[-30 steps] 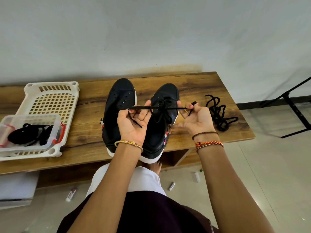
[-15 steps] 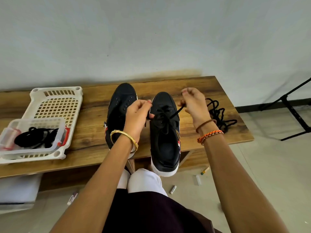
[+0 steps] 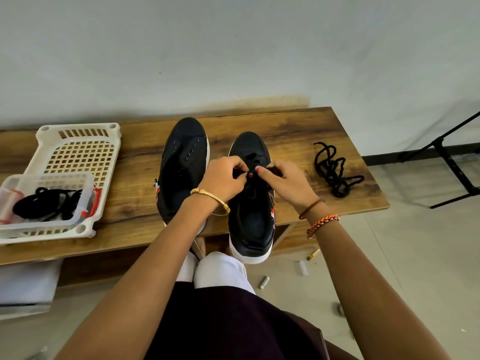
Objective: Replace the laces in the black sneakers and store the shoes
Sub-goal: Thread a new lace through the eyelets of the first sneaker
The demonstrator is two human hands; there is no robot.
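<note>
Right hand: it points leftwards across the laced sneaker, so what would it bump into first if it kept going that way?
Most likely the left hand, which faces the right hand closely over the right sneaker; both pinch its lace. Depth is unclear.

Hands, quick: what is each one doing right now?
Left hand: fingers curled, pinching the black lace over the right sneaker.
Right hand: also pinching that lace.

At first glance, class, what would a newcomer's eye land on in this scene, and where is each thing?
Both hands, left hand and right hand, meet over the right sneaker at the table's near edge, pinching its black lace. Beside it the left sneaker shows bare eyelets. A loose black lace lies tangled at the table's right.
</note>
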